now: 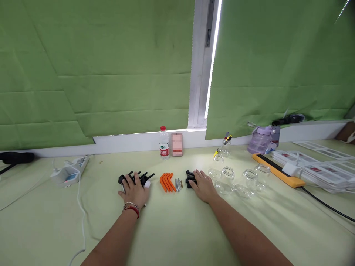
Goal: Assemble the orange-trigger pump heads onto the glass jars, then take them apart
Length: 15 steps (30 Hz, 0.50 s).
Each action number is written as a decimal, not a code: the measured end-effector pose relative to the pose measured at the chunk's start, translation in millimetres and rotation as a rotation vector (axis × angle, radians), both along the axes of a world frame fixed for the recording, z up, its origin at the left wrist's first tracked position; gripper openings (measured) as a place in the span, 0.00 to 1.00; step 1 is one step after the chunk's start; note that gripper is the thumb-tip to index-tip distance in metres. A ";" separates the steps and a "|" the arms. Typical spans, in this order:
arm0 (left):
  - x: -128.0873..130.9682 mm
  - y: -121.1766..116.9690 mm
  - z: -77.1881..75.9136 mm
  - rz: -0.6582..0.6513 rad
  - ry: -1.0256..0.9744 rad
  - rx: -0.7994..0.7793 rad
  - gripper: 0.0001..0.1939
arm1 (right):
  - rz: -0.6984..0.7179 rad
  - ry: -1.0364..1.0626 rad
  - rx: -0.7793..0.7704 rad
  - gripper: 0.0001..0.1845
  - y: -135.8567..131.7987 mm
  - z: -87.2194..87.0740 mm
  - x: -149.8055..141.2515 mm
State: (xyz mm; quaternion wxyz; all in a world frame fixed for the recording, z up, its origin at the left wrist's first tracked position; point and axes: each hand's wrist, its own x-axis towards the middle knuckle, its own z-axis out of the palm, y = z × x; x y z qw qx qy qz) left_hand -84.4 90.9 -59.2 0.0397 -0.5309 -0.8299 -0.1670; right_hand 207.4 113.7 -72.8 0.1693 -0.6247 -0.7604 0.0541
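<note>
My left hand (135, 191) lies palm down with its fingers spread over several black parts with rods (149, 176), partly hidden under it. A white wrap covers its thumb tip. Over more black pieces (189, 178), my right hand (204, 186) rests flat with its fingers stretched out; it covers part of them, and their kind is unclear. Between the hands, bent orange pieces (168, 182) lie in a row. Beside these are silver screws or pins (177, 184) and small brass-coloured bits (181, 183).
Behind stand a water bottle (164, 144) and a pink box (177, 144). Clear jars (227, 173) stand to the right, near a purple jug (260, 139), an orange power strip (279, 170) and stacked printed sheets (318, 170). A white power strip (70, 171) with cables is at left.
</note>
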 end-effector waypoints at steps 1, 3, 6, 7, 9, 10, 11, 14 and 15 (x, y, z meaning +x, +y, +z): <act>2.2 1.0 -0.5 0.000 0.000 -0.006 0.37 | -0.003 -0.001 -0.008 0.35 -0.3 0.2 -0.1; 5.6 4.1 -1.6 0.008 -0.006 -0.019 0.38 | -0.010 -0.001 -0.021 0.36 -0.7 0.4 -0.3; 9.6 10.5 -2.9 0.023 -0.021 -0.027 0.38 | -0.020 -0.001 -0.032 0.37 -1.1 -0.2 -0.3; 10.8 12.8 -3.2 0.029 -0.024 -0.024 0.38 | -0.020 -0.002 -0.034 0.37 -1.1 -0.5 -0.3; 12.9 17.1 -3.7 0.041 -0.030 -0.019 0.39 | -0.020 -0.005 -0.033 0.37 -1.0 -1.2 -0.4; 13.7 19.0 -4.0 0.045 -0.033 -0.018 0.39 | -0.019 -0.007 -0.030 0.37 -0.9 -1.6 -0.5; 14.4 20.8 -4.4 0.048 -0.035 -0.016 0.39 | -0.018 -0.009 -0.027 0.37 -0.8 -2.0 -0.7; 15.0 24.5 -5.9 0.049 -0.043 -0.009 0.40 | -0.013 -0.018 -0.021 0.37 -0.6 -3.3 -0.8; 14.9 25.3 -6.5 0.047 -0.047 -0.006 0.40 | -0.009 -0.022 -0.019 0.37 -0.5 -3.7 -0.8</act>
